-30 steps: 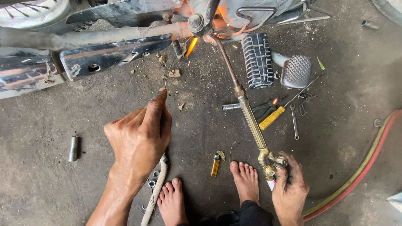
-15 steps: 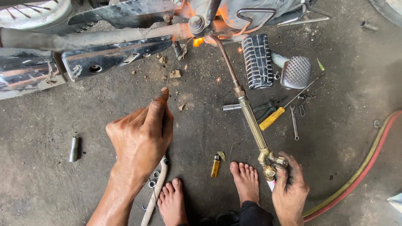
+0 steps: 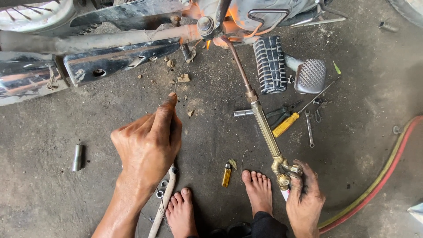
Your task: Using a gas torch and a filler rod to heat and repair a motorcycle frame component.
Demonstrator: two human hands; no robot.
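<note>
Brass torch [image 3: 264, 128] sits clamped in the right hand's [image 3: 304, 202] grip, while the left hand [image 3: 147, 141] apparently pinches thin wire [image 3: 178, 75].

Lit evenly by soft, flat daylight from above; only faint, diffuse shadows under the left hand [image 3: 150, 141] and beside the feet. Brightest at the orange flame [image 3: 222, 26], blown out nearly white at its core and glowing onto the metal around it. Mild glare along the chrome exhaust [image 3: 26, 81]. Sharp across the middle, with slight wide-angle bending and softening toward the corners.
</note>
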